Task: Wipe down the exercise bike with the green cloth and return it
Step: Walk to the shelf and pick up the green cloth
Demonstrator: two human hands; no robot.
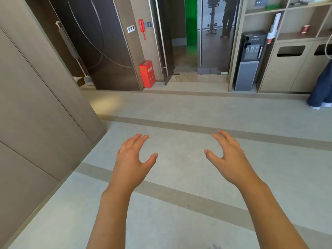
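Observation:
My left hand (133, 155) and my right hand (227, 155) are held out over the pale floor, palms facing each other, fingers spread, nothing in either. A green cloth (273, 6) lies folded on a high shelf at the upper right. An exercise bike (212, 18) appears only as a reflection in the glass door at the back, with a standing person's legs beside it. The bike itself is out of view.
A grey wall panel (36, 105) runs along the left. A red cabinet (147, 73) stands by the open doorway (181, 56). A water dispenser (249, 62) and bin cupboards (289, 69) line the right wall. A person's legs in jeans (321, 87) stand at the far right.

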